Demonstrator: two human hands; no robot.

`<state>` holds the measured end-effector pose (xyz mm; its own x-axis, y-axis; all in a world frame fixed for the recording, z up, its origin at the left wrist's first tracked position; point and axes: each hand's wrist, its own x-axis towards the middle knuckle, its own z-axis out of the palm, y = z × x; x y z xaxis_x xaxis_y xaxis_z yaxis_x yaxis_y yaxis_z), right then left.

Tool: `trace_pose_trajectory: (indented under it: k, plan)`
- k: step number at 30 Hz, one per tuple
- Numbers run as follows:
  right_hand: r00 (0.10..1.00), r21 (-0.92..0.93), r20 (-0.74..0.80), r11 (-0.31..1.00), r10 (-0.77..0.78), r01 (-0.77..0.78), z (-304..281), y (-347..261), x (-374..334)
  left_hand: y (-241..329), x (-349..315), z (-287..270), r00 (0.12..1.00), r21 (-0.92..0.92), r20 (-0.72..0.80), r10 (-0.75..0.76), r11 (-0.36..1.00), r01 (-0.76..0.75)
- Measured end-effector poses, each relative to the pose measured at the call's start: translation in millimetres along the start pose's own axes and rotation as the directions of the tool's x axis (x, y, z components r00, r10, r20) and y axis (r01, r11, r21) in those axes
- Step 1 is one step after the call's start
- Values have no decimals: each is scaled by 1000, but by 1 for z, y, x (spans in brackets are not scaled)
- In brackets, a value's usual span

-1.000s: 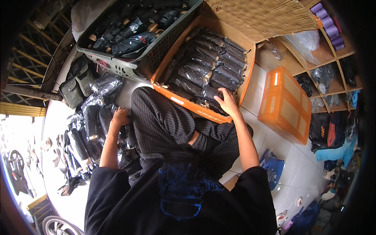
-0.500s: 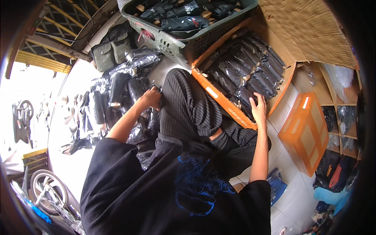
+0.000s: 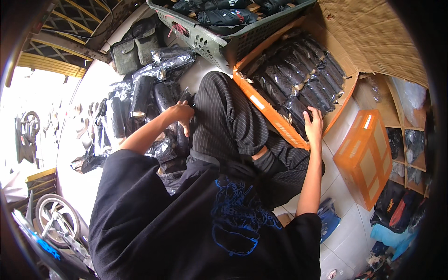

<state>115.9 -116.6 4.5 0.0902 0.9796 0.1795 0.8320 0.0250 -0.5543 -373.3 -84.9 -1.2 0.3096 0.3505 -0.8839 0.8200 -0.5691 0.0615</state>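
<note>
My left hand (image 3: pixel 181 115) is beside my left knee, with its fingers curled over a black wrapped folded umbrella (image 3: pixel 186 97) at the edge of the pile; part of the grip is hidden. Around it on the floor lie several black cylinders in clear plastic (image 3: pixel 140 95), which look like folded umbrellas. An open cardboard box (image 3: pixel 270 117) with orange tape stands to the right of my legs, filled with rows of similar black wrapped umbrellas (image 3: pixel 294 77). My right hand (image 3: pixel 314 122) is over the box's near right corner, fingers apart and slightly bent, holding nothing visible.
A grey-green plastic basket (image 3: pixel 200 44) of black folded umbrellas with wooden handles stands at the far side. A taped closed carton (image 3: pixel 364 158) and wooden shelves (image 3: pixel 396 116) are on the right. Grey-green bags (image 3: pixel 133 53) lie far left; a bicycle wheel (image 3: pixel 58 220) is near left.
The view has shifted slightly. My left hand has turned at the wrist, its thumb now pointing down toward me. My right hand stays at the box corner, fingers bent a little more.
</note>
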Motion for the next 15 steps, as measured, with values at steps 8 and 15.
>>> trace_pose_trajectory:
  k: [8, 15]
  plan:
    - [979, 1, -172, 993, -114, 116, -11, -31, -2, -12, -81, -11, 910, -198, -410, 55, 969, -148]
    - [941, 540, 73, 807, -330, 241, 18, -176, -41, -75, -162, -45, 856, -570, -507, -101, 785, -245]
